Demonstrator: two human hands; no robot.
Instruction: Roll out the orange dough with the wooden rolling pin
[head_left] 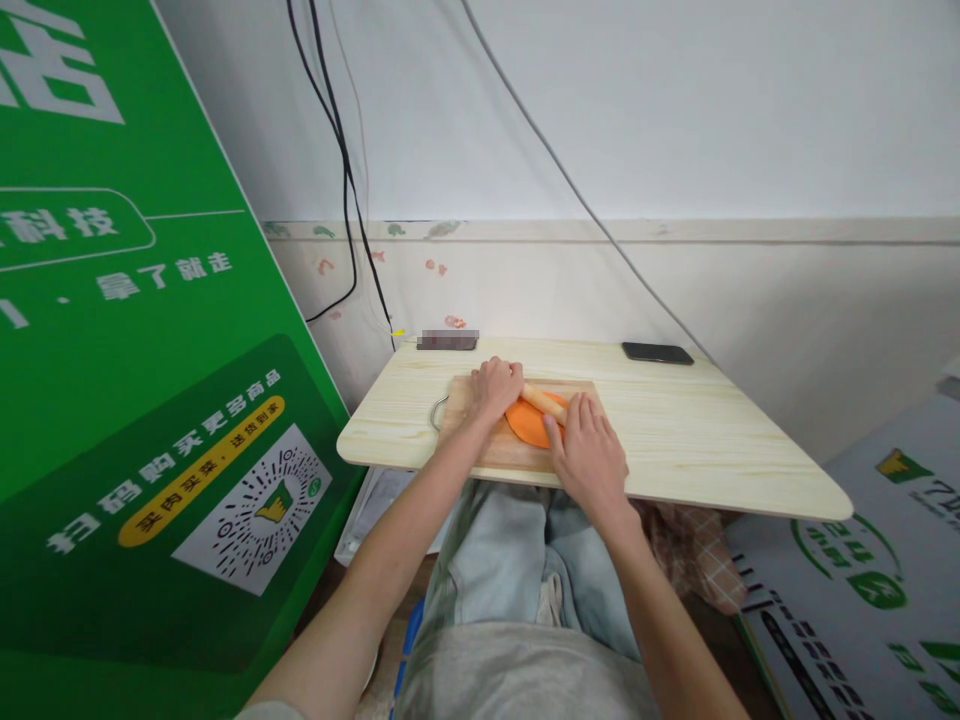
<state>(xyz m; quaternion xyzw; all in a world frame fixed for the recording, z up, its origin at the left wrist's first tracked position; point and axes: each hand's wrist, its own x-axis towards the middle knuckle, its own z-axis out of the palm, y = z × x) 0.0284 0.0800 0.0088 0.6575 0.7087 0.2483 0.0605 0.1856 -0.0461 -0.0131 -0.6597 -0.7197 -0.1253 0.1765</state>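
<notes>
A flattened orange sheet of what looks like dough [527,428] lies on a wooden cutting board [510,458]. Across it, at a slant, runs a light wooden rolling pin [545,402]. My left hand [496,385] is curled over the pin's far left end. The nearer right end lies under my right hand [592,450], whose fingers rest together over it with the thumb by the sheet's edge. Both hands cover the ends of the pin, and part of the sheet is hidden beneath the pin and right hand.
The board has a metal handle [438,413] and rests on a pale wood-grain table [697,430]. A black phone [658,353] lies at the back right, and a dark, partly blurred device [447,341] at the back left. A green sign [187,400] stands left; cables [346,170] hang behind.
</notes>
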